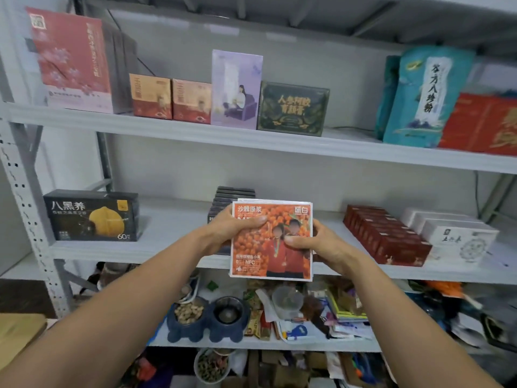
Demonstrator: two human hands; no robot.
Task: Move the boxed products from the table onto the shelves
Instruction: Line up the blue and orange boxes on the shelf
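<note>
— Since that orange box (271, 266) looks light, stiff and glossy, where should one hold it?
— By its side edges: left hand (232, 229) grips one, right hand (317, 245) the other, thumbs in front, before the middle shelf (167, 246).

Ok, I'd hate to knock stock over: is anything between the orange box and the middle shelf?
Yes. A row of dark boxes stands on the middle shelf right behind the orange box, gripped by the left hand and right hand. Bare shelf shows beside that row.
</note>
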